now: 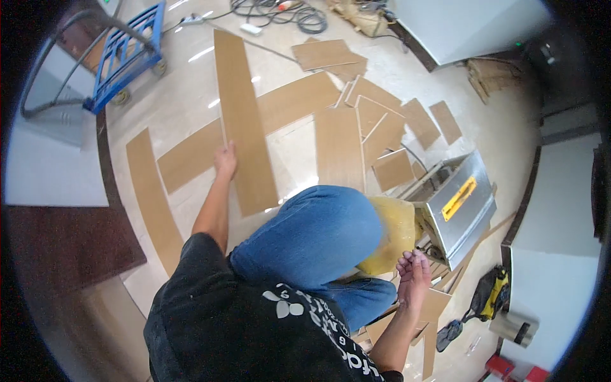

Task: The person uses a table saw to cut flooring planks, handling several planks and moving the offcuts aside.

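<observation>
My left hand (pixel 225 162) grips the left edge of a long wood-coloured plank (pixel 245 121), fingers closed on it. The plank slants over another long board (pixel 293 105) that lies crosswise on the floor. My right hand (pixel 414 274) is at the near corner of a small metal table saw (pixel 468 207) with a yellow insert in its top. Its fingertips are pinched together; a small dark spot shows by them, too small to name. A yellow, translucent container (pixel 404 223) stands between my knee and the saw, partly hidden.
Cut board pieces (pixel 382 130) lie scattered ahead and to the right. One more long plank (pixel 153 197) is at the left. A blue trolley (pixel 130 51) stands far left; coiled cable (pixel 305 19) lies at the back. A black and yellow bag (pixel 493 293) rests by the right wall.
</observation>
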A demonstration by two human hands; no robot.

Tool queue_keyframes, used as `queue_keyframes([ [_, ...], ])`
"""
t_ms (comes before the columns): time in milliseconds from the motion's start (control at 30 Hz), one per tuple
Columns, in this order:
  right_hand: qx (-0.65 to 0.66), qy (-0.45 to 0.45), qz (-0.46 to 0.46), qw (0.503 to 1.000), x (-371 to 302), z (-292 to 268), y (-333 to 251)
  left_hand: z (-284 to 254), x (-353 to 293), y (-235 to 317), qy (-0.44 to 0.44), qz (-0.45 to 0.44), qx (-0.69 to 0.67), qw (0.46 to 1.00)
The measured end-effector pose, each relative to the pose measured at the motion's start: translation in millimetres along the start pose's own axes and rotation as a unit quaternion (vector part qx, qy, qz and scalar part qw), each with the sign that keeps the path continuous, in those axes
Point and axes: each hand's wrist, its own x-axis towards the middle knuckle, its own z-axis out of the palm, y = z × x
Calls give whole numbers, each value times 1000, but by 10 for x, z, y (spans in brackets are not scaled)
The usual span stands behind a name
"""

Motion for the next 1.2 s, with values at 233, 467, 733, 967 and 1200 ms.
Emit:
queue_keyframes([
  [233,-58,2,-76,995,600,241,-362,-959,-613,1052,-125,155,-56,978],
  [467,60,-172,-38,983,2029,1176,-699,-1168,-860,2648,-363,249,-132,888],
  [733,383,-1,-175,907,1978,1240,-828,-93,-1365,4289,-225,667,-89,705],
  [967,376,29,-142,915,2163,1941,-1181,1414,-1922,4224,-687,103,-455,558],
  [1200,-408,-16,-378,831,1798,1429,-1242,2160,-647,4458,-546,-3,-577,607],
])
